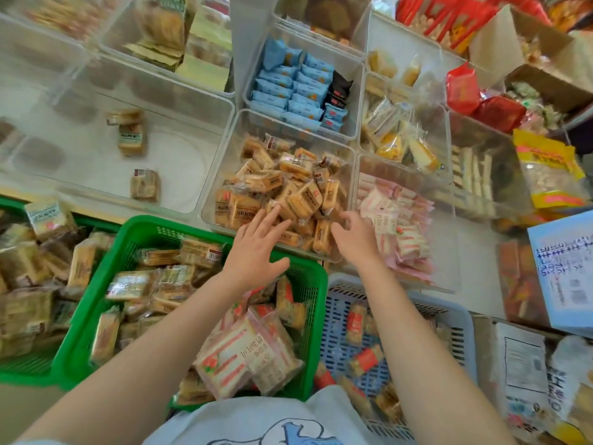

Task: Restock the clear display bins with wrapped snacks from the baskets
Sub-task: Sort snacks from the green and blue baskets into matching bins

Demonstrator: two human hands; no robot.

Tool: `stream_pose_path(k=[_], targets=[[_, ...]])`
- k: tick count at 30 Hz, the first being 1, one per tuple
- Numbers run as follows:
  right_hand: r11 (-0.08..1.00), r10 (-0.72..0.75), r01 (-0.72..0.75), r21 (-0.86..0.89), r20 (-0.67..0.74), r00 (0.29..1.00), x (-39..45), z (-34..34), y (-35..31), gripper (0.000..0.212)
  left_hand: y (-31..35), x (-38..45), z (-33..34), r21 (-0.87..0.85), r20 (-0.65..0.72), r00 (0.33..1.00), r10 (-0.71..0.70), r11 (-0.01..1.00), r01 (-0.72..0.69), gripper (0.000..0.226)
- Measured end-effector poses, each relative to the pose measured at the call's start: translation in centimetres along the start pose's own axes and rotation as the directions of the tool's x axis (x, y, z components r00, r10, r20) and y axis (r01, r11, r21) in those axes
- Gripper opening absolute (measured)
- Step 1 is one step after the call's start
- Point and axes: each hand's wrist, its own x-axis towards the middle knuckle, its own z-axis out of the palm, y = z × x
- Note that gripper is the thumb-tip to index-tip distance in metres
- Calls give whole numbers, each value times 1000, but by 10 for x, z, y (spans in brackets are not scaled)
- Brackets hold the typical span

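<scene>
A clear display bin (224,162) in the middle holds a heap of orange wrapped snacks (288,187). My left hand (256,245) reaches over its near edge with straight, spread fingers, the fingertips touching the snacks. My right hand (356,236) hovers at the bin's near right corner with fingers loosely curled and nothing in it. Below my arms sit a green basket (134,232) of wrapped snacks, pink-striped packs (237,351) among them, and a blue basket (449,319) with several red-labelled snacks (365,358).
A large clear bin (179,91) at left holds three snacks. Another bin (449,245) at right has pink packs; blue packs (288,88) fill one behind. A second green basket (9,203) sits at far left. Cardboard boxes and bags crowd the right side.
</scene>
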Motion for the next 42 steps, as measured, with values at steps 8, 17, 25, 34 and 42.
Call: stream_pose_path(k=[8, 17, 25, 34, 42], targets=[[962, 130, -103, 254, -94, 987, -74, -30, 126, 13, 76, -50, 38, -183, -76, 991, 110, 975, -122, 51], [865, 470, -477, 159, 78, 879, -147, -25, 293, 19, 141, -67, 138, -124, 424, 890, 168, 984, -127, 39], [894, 438, -402, -197, 205, 875, -168, 29, 361, 75, 148, -75, 178, 72, 469, 883, 16, 996, -56, 46], [853, 499, -440, -281, 190, 846, -156, 41, 366, 91, 148, -87, 179, 72, 449, 891, -62, 997, 33, 43], [775, 444, -468, 424, 161, 881, -160, 16, 330, 37, 147, -92, 166, -63, 455, 886, -88, 989, 131, 46]])
